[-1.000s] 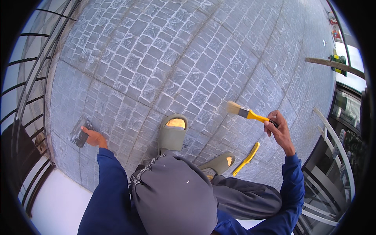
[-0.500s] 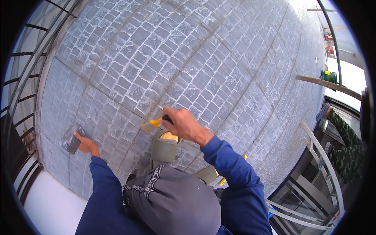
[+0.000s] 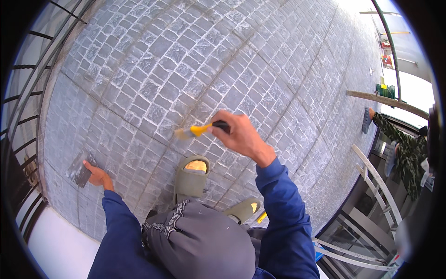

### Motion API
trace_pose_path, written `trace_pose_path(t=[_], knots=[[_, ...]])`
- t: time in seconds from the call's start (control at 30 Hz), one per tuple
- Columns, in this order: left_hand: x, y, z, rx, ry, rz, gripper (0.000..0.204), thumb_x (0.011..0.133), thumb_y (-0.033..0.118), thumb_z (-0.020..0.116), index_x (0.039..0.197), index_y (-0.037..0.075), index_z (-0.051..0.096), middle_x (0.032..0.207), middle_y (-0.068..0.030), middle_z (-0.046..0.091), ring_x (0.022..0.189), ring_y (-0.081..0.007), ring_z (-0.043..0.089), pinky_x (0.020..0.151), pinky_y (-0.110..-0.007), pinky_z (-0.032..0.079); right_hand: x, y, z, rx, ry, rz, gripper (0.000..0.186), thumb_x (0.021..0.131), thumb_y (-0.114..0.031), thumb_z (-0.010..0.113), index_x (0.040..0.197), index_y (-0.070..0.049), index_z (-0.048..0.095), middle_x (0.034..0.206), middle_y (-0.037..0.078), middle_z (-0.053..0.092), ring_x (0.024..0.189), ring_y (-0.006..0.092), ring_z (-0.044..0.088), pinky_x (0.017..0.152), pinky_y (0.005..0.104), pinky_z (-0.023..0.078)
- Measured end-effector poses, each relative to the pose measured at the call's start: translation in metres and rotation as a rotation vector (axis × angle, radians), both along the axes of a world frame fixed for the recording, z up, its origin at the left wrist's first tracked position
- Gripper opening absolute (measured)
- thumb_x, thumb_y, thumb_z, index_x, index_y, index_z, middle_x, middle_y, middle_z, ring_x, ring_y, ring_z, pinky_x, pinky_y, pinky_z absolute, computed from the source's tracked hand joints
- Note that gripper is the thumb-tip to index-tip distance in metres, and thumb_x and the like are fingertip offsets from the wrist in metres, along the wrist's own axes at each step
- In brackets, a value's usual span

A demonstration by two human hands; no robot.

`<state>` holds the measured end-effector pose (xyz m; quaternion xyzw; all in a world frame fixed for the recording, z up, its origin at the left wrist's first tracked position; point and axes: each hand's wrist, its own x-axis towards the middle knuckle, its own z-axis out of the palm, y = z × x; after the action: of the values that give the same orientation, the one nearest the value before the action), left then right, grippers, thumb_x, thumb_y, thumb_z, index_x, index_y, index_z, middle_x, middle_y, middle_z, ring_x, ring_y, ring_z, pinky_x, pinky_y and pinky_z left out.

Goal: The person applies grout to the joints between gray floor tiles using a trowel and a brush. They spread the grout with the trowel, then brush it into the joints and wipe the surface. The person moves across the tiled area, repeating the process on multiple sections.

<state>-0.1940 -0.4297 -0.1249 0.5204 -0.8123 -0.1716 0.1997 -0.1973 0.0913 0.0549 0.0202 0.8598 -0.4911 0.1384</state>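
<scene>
In my right hand is a paintbrush with a black and yellow handle. Its pale bristles point left, over the grey cobble-patterned floor, and look smeared by motion. My left hand grips a flat, dark rectangular trowel with whitish smears; its thumb lies on the plate and the other fingers are mostly hidden. The trowel is low at the left, over or on the floor; I cannot tell whether it touches. Whitish residue lines many of the floor's joints.
My olive slippers are on the floor below the brush. A black metal railing curves along the left. At the right stand a metal ladder, a wooden bar and another person in camouflage trousers. A yellow-handled item lies by my right slipper.
My right hand has moved right and slightly up with the paintbrush, and the bristles have swung to point left. The left hand and trowel have shifted slightly left. The other person's legs have moved.
</scene>
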Motion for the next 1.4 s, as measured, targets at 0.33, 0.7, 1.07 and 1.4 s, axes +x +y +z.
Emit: trace_pose_path(t=[0.33, 0.7, 1.07, 1.4], knots=[[0.000, -0.001, 0.000, 0.057, -0.030, 0.018, 0.087, 0.084, 0.081, 0.052, 0.077, -0.003, 0.074, 0.083, -0.0192, 0.073, 0.074, -0.0390, 0.068, 0.065, -0.049, 0.048, -0.088, 0.135, 0.002, 0.497, 0.590, -0.775, 0.018, 0.092, -0.017, 0.072, 0.103, -0.002, 0.070, 0.072, 0.011, 0.070, 0.061, 0.0199, 0.067, 0.055, 0.0330, 0.050], [-0.001, 0.004, 0.007, 0.043, 0.001, -0.020, 0.082, 0.087, 0.078, 0.051, 0.096, 0.001, 0.077, 0.097, -0.0193, 0.074, 0.087, -0.0393, 0.068, 0.073, -0.048, 0.049, -0.129, 0.147, -0.011, 0.845, 0.633, -0.713, 0.020, 0.093, -0.018, 0.069, 0.108, -0.005, 0.071, 0.078, 0.016, 0.070, 0.064, 0.0296, 0.068, 0.058, 0.0376, 0.052], [0.000, -0.008, -0.004, -0.027, -0.001, 0.020, 0.077, 0.087, 0.072, 0.058, 0.089, -0.003, 0.076, 0.092, -0.0212, 0.074, 0.081, -0.0403, 0.069, 0.069, -0.050, 0.048, -0.038, 0.008, -0.002, -0.399, -0.258, 0.041, 0.019, 0.091, -0.015, 0.065, 0.099, 0.001, 0.072, 0.069, 0.007, 0.068, 0.054, 0.0112, 0.061, 0.053, 0.0277, 0.049], [-0.001, 0.006, 0.005, 0.076, 0.000, 0.060, 0.083, 0.085, 0.075, 0.057, 0.080, -0.005, 0.074, 0.086, -0.0207, 0.074, 0.078, -0.0395, 0.068, 0.068, -0.050, 0.048, -0.080, 0.092, -0.012, 0.400, 0.459, -0.786, 0.011, 0.092, -0.012, 0.068, 0.096, -0.002, 0.069, 0.064, 0.009, 0.067, 0.052, 0.0103, 0.061, 0.049, 0.0257, 0.047]])
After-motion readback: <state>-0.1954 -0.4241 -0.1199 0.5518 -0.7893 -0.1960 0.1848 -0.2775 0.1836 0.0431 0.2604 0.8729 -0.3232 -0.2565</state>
